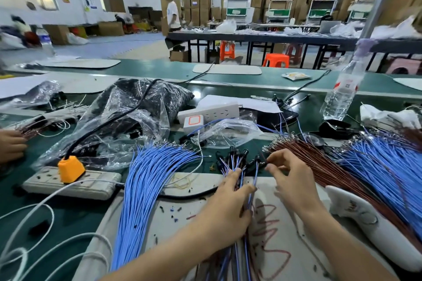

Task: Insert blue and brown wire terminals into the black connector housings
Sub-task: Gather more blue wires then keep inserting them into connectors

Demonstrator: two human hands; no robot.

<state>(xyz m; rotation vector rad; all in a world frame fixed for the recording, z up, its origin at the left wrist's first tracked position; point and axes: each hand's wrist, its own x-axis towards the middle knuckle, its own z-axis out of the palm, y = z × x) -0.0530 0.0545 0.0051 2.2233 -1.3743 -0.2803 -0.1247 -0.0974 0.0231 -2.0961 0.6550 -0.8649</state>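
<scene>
"Fingertips (272, 157) of the right hand (294, 180) pinch what looks like a small black connector housing (261, 161), capping one blue wire (255, 174) at the centre of the frame."

"And the left hand (228, 207)?"

"Its fingers (245, 188) curl tight round the finished bundle (237, 180), just left of that. Thin blue and brown leads fan up from it into a spray of black caps (233, 153)."

"What could go wrong?"

"A terminal may seat only halfway, since the lead is thin and limp and would likely buckle if pushed far back from its tip. Colours could also land in the wrong cavity, as the openings are too small to make out."

"Any snags?"

"Probably. The brown wires (319, 171) lie just beside the right hand, bare metal ends glinting, and could hook into the bundle."

"Textures?"

"Slick, round insulation and hard matte plastic. The loose blue wires (148, 178) sweep left of centre over a smooth white mat (280, 264) scribbled with red."
</scene>
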